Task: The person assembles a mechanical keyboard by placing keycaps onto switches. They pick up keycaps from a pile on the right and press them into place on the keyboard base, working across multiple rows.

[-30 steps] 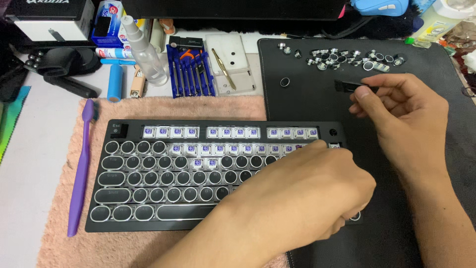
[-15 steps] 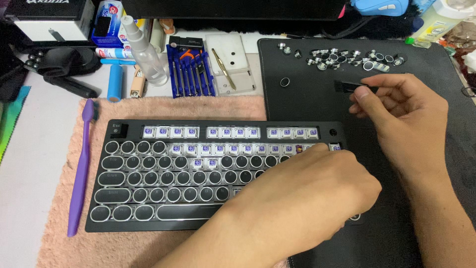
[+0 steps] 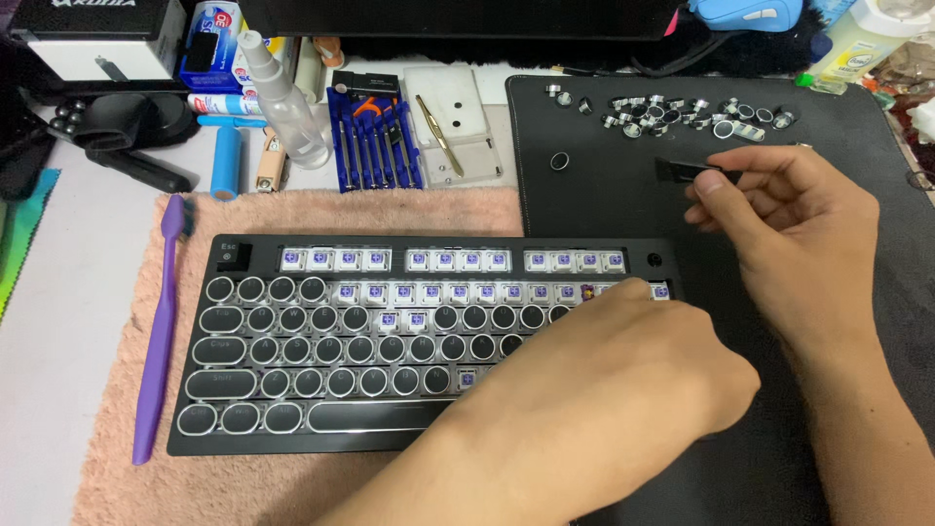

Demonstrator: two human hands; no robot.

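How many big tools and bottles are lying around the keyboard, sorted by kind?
Long purple plastic brush: 1
Clear spray bottle: 1
Blue screwdriver set: 1
Brass-coloured tweezers: 1
Blue cylinder: 1
Total: 5

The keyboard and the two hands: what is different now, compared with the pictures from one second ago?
Very little. The left hand still lies over the right part of the keyboard, its fingertips shifted slightly along the upper key row. The right hand still pinches the small black tool above the black mat, almost unmoved. The loose keycaps and purple brush stayed put.
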